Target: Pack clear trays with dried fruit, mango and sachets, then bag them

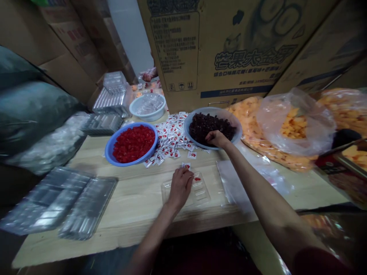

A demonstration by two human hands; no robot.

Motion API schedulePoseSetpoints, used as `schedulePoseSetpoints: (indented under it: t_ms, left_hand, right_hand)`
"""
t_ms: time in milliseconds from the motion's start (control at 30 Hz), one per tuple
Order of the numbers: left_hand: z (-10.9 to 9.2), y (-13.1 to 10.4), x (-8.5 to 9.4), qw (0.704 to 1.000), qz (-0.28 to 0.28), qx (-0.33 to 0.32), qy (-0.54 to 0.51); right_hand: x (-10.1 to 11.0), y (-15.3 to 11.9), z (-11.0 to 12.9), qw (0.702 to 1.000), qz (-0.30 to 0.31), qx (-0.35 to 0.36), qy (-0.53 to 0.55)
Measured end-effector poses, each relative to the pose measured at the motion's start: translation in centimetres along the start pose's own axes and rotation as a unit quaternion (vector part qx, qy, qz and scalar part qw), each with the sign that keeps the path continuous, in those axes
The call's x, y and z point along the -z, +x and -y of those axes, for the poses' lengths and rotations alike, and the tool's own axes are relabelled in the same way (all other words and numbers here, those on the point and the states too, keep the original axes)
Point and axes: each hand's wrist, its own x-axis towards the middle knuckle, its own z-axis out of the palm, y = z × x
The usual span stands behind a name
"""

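Note:
My left hand [181, 185] is over a clear plastic tray [200, 193] with moulded compartments. Its fingers are curled together, and what they hold, if anything, is hidden. A small red piece [197, 178] lies in one upper compartment. My right hand [217, 138] reaches into a light blue bowl [187, 130] of dark, glossy pieces [210, 124]. Its fingertips are pinched together at the near side of the pile, on what looks like a dark piece. A small printed sachet [186, 165] lies just beyond the tray.
A blue basin [107, 152] of red pieces stands left of heaped sachets [172, 133]. Stacked clear trays [88, 208] lie at left, plastic bags [237, 179] at right. Beyond are bags of orange pieces [255, 118], a large carton [183, 57] and another person's gloved hand [148, 75].

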Motion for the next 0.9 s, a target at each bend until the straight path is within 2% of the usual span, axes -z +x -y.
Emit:
schedulePoseSetpoints:
  t_ms: [167, 233, 300, 367, 467, 567, 633, 667, 733, 800, 833, 900]
  left_hand:
    - [0.2, 0.0, 2.2, 0.998, -0.043, 0.04, -0.03]
    - [0.2, -0.1, 3.0, 0.996, -0.056, 0.058, -0.034]
    - [0.3, -0.3, 3.6, 0.994, -0.064, 0.076, -0.038]
    - [0.2, -0.7, 4.0, 0.992, -0.072, 0.09, -0.044]
    - [0.0, -1.1, 4.0, 0.991, -0.076, 0.097, -0.049]
    - [0.1, -0.9, 5.1, 0.991, -0.091, 0.092, -0.028]
    - [1.2, -0.1, 7.2, 0.987, -0.131, 0.097, 0.008]
    - [2.2, 0.6, 8.8, 0.981, -0.16, 0.104, 0.033]
    - [5.1, 2.5, 12.5, 0.964, -0.212, 0.13, 0.092]
    - [8.8, 4.9, 16.0, 0.95, -0.219, 0.162, 0.152]
    - [10.7, 6.2, 17.4, 0.945, -0.194, 0.187, 0.185]
    - [13.9, 8.6, 19.0, 0.938, -0.065, 0.251, 0.229]
  right_hand:
    - [1.5, -1.2, 0.8, 0.994, -0.086, 0.011, 0.062]
    - [2.0, -3.3, 2.0, 0.988, -0.117, 0.046, 0.094]
    - [1.7, -6.8, 3.3, 0.98, -0.111, 0.108, 0.127]
    - [0.2, -10.8, 4.1, 0.98, -0.052, 0.15, 0.121]
    - [-3.9, -15.5, 3.8, 0.984, 0.023, 0.164, 0.065]
    - [-7.5, -17.6, 2.7, 0.98, 0.031, 0.195, 0.01]
    - [-8.0, -17.9, 2.3, 0.978, 0.02, 0.206, -0.019]
    - [-7.5, -17.9, 2.3, 0.978, 0.011, 0.208, -0.024]
    - [-5.1, -17.4, 2.6, 0.976, -0.015, 0.217, -0.012]
    - [-1.6, -15.8, 2.9, 0.973, -0.073, 0.218, 0.007]
    - [0.2, -14.5, 2.9, 0.972, -0.109, 0.21, 0.006]
    - [3.2, -11.1, 2.6, 0.971, -0.17, 0.166, -0.037]
